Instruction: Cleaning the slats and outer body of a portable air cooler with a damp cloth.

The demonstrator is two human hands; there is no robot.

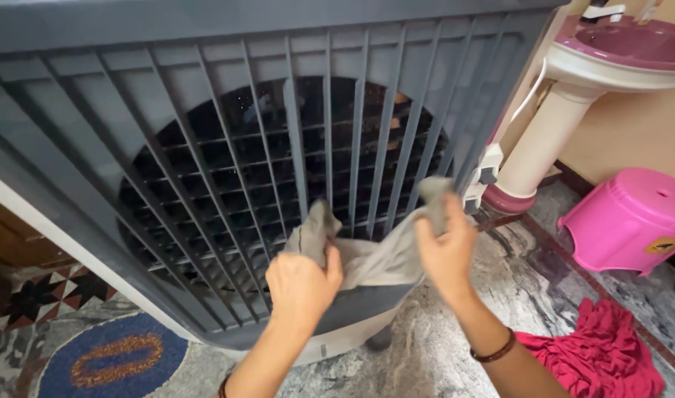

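A large grey air cooler (204, 110) with a slatted front grille fills most of the head view, and a dark round fan opening shows behind the slats. My left hand (302, 284) and my right hand (446, 247) both grip a grey cloth (378, 258), stretched between them in front of the lower grille. One end of the cloth sticks up above my left fist, the other above my right fingers. A dark bracelet sits on my right wrist.
A pedestal washbasin (610, 51) with a maroon bowl stands at the upper right. A pink plastic stool (632, 217) sits on the marble floor beside it. A red cloth (603, 354) lies crumpled at the lower right. A blue oval mat (112, 361) lies at the lower left.
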